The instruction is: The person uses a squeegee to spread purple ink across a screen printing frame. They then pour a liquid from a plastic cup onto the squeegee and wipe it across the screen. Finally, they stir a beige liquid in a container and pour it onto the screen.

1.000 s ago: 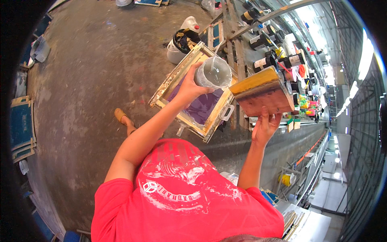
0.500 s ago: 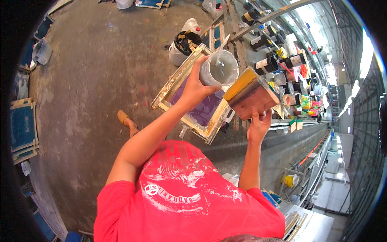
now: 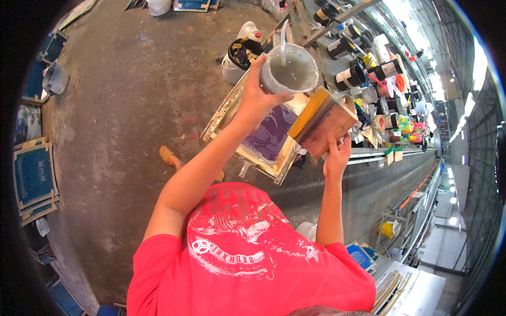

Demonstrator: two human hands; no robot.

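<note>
Loaded on both sides, and it's close quarters here

Biggest first: the rectangular wood-framed screen with purple mesh (image 3: 270, 136) sits out ahead, partly behind my left hand (image 3: 259, 100), which crosses it and looks the nearer one; then comes the round, cloudy plastic tub of greyish liquid (image 3: 270, 80), my left fingers curled around its side, mouth facing me; just right of it, the flat reddish-brown board with a yellow edge (image 3: 326, 124), pinched low in my right hand (image 3: 336, 158), that edge slanting lower left to upper right, facing the tub; smallest, the thin whitish stick (image 3: 284, 45), poking out of the tub
</note>
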